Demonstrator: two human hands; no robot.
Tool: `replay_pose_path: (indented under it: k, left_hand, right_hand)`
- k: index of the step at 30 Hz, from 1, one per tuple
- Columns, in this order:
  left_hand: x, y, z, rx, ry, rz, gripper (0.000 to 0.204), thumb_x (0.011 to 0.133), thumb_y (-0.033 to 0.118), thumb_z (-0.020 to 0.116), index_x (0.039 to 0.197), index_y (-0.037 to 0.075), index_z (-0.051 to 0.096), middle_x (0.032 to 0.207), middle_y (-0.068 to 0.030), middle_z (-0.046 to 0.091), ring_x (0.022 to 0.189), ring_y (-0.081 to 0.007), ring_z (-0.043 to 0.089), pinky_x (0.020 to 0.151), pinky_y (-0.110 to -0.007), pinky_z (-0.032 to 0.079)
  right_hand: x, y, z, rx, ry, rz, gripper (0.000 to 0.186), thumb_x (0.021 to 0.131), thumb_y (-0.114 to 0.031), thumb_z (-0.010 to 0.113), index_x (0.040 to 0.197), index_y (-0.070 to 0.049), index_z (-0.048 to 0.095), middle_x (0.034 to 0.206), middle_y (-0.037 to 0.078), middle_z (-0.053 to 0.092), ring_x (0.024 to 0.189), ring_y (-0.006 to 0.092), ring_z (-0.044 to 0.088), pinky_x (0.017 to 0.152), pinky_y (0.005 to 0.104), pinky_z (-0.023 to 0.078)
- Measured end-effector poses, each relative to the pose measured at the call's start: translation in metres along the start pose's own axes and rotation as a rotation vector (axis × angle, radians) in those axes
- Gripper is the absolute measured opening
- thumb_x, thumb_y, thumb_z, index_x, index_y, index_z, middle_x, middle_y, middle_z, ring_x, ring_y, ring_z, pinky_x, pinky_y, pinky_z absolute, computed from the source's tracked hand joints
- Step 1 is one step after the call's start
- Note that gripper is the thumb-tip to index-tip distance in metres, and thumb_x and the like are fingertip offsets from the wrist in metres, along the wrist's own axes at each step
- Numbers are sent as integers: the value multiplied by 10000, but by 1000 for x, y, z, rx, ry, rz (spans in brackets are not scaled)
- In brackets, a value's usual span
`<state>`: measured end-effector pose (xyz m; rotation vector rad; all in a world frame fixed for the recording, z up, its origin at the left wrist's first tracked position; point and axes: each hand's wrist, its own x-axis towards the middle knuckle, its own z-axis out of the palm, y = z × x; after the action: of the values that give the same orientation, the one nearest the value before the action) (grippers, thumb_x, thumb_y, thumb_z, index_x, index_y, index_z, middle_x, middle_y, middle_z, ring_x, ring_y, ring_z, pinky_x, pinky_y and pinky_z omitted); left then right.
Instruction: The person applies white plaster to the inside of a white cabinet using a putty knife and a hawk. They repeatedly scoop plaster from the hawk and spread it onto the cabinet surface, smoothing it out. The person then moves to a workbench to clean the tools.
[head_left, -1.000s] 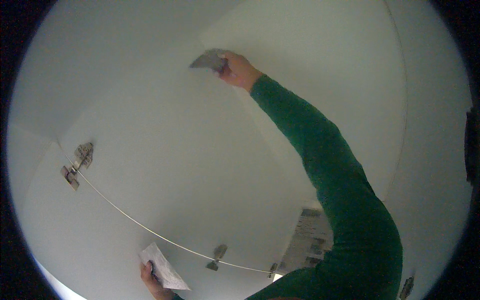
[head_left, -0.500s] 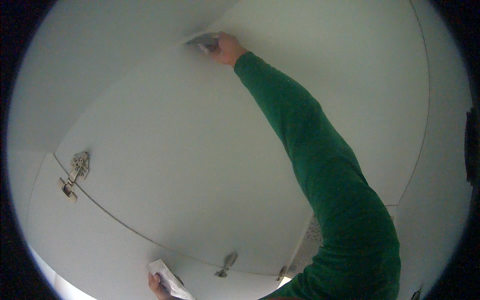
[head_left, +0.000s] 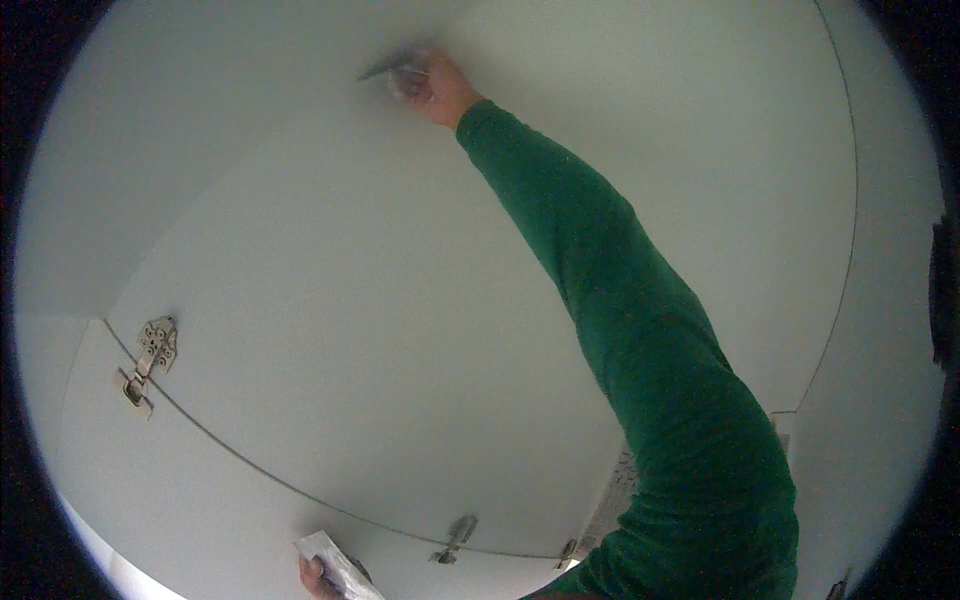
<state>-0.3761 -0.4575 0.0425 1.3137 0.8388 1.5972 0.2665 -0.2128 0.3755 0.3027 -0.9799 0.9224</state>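
Stretched far up and to the left, my right hand (head_left: 440, 90) comes out of a green sleeve and is closed on a dark, thin-edged flat thing (head_left: 392, 66). Something whitish and shiny shows by its fingers; the blur hides the exact kind. The thing is at the pale panel, near the corner line where two panels meet. At the lower edge, my left hand (head_left: 315, 578) grips a whitish, shiny flat packet (head_left: 338, 565). Only its fingers show, beside a pale door panel.
Pale cabinet panels (head_left: 380, 300) surround the arm. A metal hinge (head_left: 150, 362) is fixed at the left along the door seam, and another hinge (head_left: 456, 538) sits at the lower middle. A speckled surface (head_left: 615, 490) shows behind my elbow.
My right hand has shifted slightly up and left with the dark flat thing, which now shows more edge-on. My left hand and its packet sit a little lower in view.
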Motion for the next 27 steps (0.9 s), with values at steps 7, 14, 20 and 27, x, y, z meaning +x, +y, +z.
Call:
replay_pose_path:
  k: [7, 14, 20, 27]
  left_hand:
    - [4, 1, 5, 155, 68, 5, 623, 784, 289, 645, 1290, -15, 446, 1137, -128, 581, 1002, -274, 568, 852, -401, 471]
    - [-12, 23, 50, 153, 16, -3, 640, 771, 308, 635, 1294, -14, 455, 1196, -136, 555, 1107, -275, 514, 948, -411, 410]
    - [-15, 25, 62, 171, 44, -7, 618, 783, 306, 626, 1290, -9, 465, 1217, -127, 549, 1106, -275, 517, 943, -415, 416]
    - [-6, 16, 64, 137, 29, 7, 573, 832, 334, 597, 1299, 26, 471, 1226, -120, 552, 1094, -276, 525, 919, -440, 435]
  right_hand:
    - [-6, -52, -3, 61, -169, -83, 303, 958, -390, 404, 1029, -121, 524, 936, 89, 587, 744, 237, 561, 649, 424, 490]
    - [-100, -138, 73, 39, 101, -164, 293, 964, -299, 477, 1048, -20, 512, 884, 105, 513, 804, 225, 494, 720, 362, 437]
    - [-117, -204, 87, 1, 157, -332, 298, 971, -326, 458, 1007, -34, 507, 861, 80, 496, 776, 195, 479, 694, 344, 442]
    - [-149, -297, 37, -19, -48, -589, 189, 943, -197, 520, 857, -29, 536, 754, 74, 518, 671, 172, 479, 631, 292, 449]
